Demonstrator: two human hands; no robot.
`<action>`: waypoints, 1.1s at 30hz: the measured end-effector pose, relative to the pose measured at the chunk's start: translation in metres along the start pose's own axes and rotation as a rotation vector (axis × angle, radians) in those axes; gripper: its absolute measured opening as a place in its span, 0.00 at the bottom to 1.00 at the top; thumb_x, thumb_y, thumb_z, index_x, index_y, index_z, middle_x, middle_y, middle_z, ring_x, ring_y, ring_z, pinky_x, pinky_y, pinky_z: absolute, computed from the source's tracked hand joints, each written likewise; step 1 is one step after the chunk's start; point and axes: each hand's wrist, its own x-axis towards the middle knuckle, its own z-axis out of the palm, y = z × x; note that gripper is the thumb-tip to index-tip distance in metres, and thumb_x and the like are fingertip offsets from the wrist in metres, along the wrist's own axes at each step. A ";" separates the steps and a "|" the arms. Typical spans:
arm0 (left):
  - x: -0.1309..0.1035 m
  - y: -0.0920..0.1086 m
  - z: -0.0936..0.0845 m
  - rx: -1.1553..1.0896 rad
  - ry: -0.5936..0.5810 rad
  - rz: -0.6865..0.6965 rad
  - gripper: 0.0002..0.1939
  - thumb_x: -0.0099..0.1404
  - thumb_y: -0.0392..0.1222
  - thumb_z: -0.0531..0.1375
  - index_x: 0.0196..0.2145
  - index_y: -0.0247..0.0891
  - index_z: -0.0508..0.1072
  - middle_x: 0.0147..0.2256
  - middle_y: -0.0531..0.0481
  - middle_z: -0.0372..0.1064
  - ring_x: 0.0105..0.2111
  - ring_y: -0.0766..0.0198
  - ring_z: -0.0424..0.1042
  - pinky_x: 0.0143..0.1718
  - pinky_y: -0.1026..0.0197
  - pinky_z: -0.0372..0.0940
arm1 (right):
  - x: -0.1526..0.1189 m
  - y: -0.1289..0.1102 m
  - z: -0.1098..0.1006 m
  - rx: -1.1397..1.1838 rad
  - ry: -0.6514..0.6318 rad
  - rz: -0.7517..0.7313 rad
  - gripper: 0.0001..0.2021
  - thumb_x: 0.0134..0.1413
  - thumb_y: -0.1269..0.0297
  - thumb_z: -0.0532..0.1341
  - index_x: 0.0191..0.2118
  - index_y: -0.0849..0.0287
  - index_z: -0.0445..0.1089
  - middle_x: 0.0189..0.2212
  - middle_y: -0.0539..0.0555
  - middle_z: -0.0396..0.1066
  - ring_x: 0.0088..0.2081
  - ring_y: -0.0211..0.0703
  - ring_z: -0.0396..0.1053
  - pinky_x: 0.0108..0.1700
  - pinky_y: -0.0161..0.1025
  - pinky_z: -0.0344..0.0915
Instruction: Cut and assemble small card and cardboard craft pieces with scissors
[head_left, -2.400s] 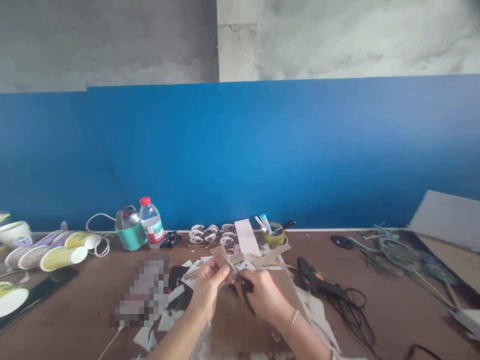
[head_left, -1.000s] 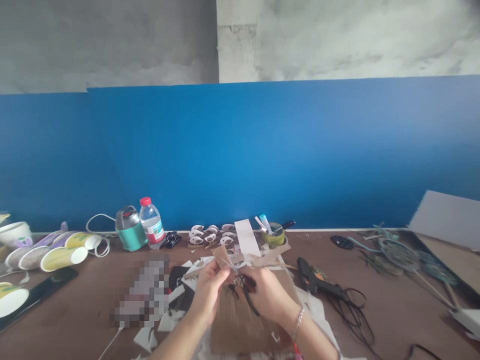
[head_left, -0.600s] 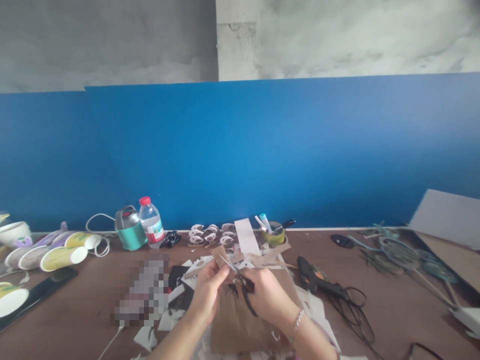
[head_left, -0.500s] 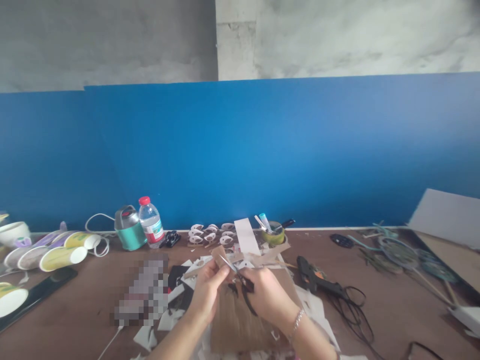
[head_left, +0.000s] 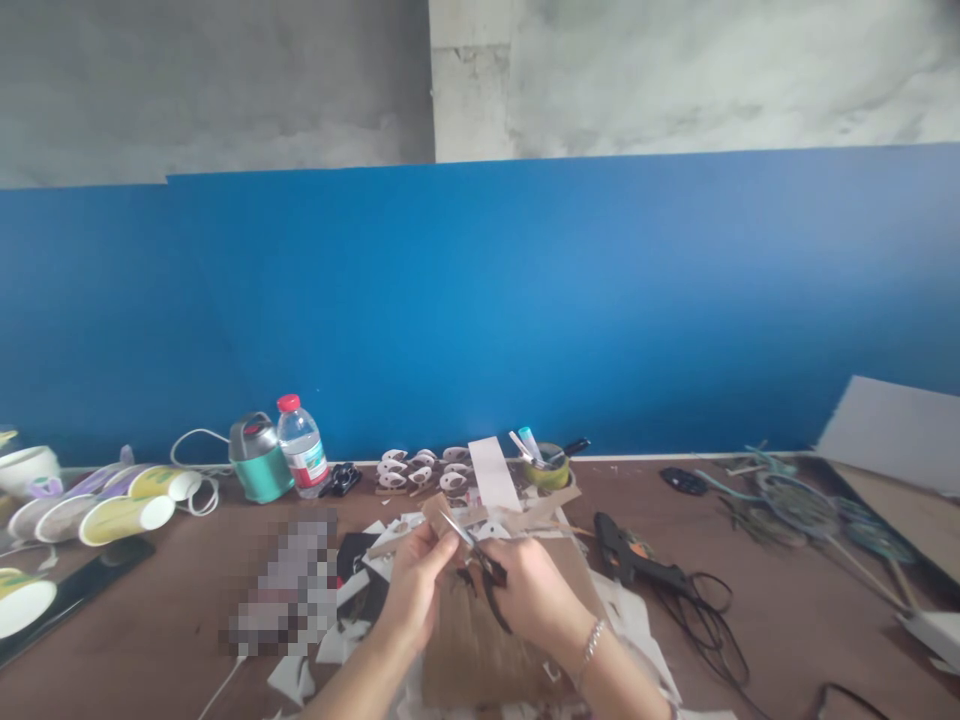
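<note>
Between thumb and fingers, my left hand [head_left: 417, 572] pinches a small brown piece of card [head_left: 435, 512]. My right hand [head_left: 531, 588] is wrapped round the dark handles of a pair of scissors [head_left: 489, 580], whose blades point up and left against the brown piece. Both hands are just above a brown board [head_left: 480, 650], with the fingertips of the left one close to the blades. White paper scraps [head_left: 341, 640] lie around and under the board. Behind the hands is a white paper strip [head_left: 493, 475].
A black glue gun [head_left: 641, 565] with its cable lies to the right. Behind stand a green tape roll [head_left: 547, 470] holding pens, small white bird-like cutouts [head_left: 420, 468], and a water bottle [head_left: 303, 450]. Paper cups [head_left: 124, 515] lie at the left.
</note>
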 end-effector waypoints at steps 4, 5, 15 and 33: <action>-0.001 -0.002 0.000 -0.048 -0.006 -0.045 0.13 0.49 0.42 0.70 0.32 0.35 0.77 0.24 0.52 0.71 0.24 0.67 0.66 0.29 0.65 0.62 | 0.000 -0.003 0.000 -0.010 -0.011 0.010 0.06 0.47 0.73 0.57 0.26 0.60 0.72 0.19 0.52 0.70 0.20 0.36 0.60 0.25 0.31 0.53; -0.002 -0.002 0.000 -0.059 0.000 -0.052 0.13 0.49 0.42 0.70 0.33 0.35 0.77 0.23 0.53 0.71 0.24 0.67 0.66 0.29 0.65 0.62 | 0.000 -0.003 0.001 -0.016 -0.015 0.014 0.06 0.47 0.73 0.57 0.26 0.60 0.72 0.19 0.52 0.70 0.20 0.36 0.60 0.25 0.31 0.53; 0.001 -0.003 -0.002 -0.020 -0.002 -0.025 0.13 0.49 0.43 0.71 0.29 0.33 0.76 0.23 0.53 0.70 0.24 0.68 0.65 0.29 0.67 0.60 | -0.001 -0.003 -0.001 -0.185 -0.032 0.057 0.06 0.50 0.70 0.57 0.31 0.57 0.72 0.23 0.53 0.74 0.25 0.40 0.69 0.27 0.33 0.50; -0.002 -0.004 0.001 -0.074 0.070 -0.083 0.13 0.49 0.43 0.70 0.30 0.34 0.74 0.25 0.51 0.72 0.23 0.67 0.67 0.28 0.65 0.62 | 0.004 -0.007 0.003 0.238 -0.002 0.197 0.07 0.45 0.71 0.57 0.25 0.61 0.72 0.19 0.51 0.70 0.23 0.38 0.66 0.27 0.32 0.56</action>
